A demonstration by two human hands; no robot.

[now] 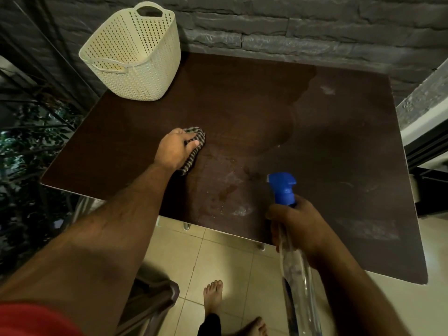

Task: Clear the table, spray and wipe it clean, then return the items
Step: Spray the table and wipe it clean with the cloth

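A dark brown table (339, 146) fills the middle of the view, with wet streaks and pale patches on its surface. My left hand (175, 149) grips a bunched checked cloth (195, 147) and presses it on the table left of centre. My right hand (294, 223) holds a clear spray bottle (294, 270) by the neck, above the table's near edge. Its blue trigger head (282, 187) points up and left over the wet area.
A cream perforated basket (135, 54) stands on the table's far left corner against a grey stone wall (315, 25). A railing and foliage lie to the left. Tiled floor (218, 258), my bare feet and a chair frame (152, 301) are below.
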